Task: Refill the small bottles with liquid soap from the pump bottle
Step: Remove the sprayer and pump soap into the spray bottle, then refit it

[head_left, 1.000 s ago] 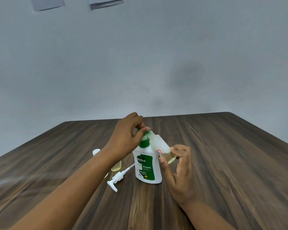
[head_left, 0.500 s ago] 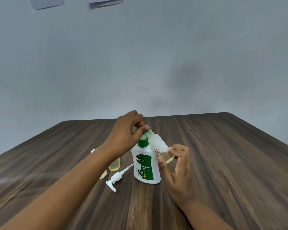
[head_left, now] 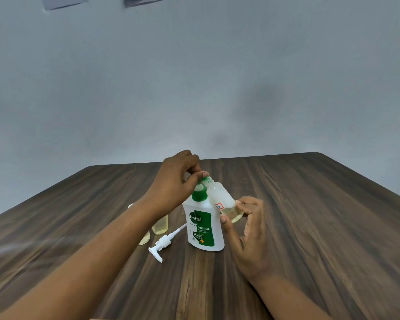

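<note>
Head view: left hand (head_left: 173, 181) on small bottle (head_left: 219, 197) neck, right hand (head_left: 249, 229) on base.

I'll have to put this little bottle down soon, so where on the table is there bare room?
The table is bare right of your right hand, out to its right edge, and behind the Dettol bottle to the far edge. Crowded: left of it, where the pump head and two small bottles sit by your left forearm.

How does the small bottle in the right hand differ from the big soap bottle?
The big soap bottle stands upright on the table; the small bottle is tilted in the right hand. The big soap bottle is white with a green label; the small bottle is see-through, holding yellowish liquid.
</note>
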The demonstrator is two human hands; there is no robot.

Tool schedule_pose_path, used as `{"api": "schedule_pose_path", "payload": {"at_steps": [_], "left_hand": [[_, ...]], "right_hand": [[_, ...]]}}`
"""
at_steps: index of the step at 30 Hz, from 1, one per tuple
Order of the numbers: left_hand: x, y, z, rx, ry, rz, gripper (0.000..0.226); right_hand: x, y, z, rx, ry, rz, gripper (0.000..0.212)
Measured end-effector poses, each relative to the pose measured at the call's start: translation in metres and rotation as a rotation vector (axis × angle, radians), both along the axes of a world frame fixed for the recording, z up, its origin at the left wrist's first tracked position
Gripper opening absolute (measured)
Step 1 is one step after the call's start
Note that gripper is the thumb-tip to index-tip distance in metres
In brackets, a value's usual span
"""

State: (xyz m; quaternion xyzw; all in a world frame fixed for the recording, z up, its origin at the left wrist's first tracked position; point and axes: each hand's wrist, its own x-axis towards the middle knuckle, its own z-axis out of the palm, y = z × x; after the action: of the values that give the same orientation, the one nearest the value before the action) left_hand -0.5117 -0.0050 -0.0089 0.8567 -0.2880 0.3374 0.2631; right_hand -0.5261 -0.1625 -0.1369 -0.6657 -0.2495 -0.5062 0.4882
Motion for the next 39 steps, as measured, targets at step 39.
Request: {"api": "schedule_pose_path", "payload": {"at_steps": [39], "left_hand": [[-0.002,-0.003,-0.005,-0.051,0.025,-0.002,0.026]], "right_hand": [[-0.002,0.000,0.001,-0.005,0.001,-0.018,0.030]]}}
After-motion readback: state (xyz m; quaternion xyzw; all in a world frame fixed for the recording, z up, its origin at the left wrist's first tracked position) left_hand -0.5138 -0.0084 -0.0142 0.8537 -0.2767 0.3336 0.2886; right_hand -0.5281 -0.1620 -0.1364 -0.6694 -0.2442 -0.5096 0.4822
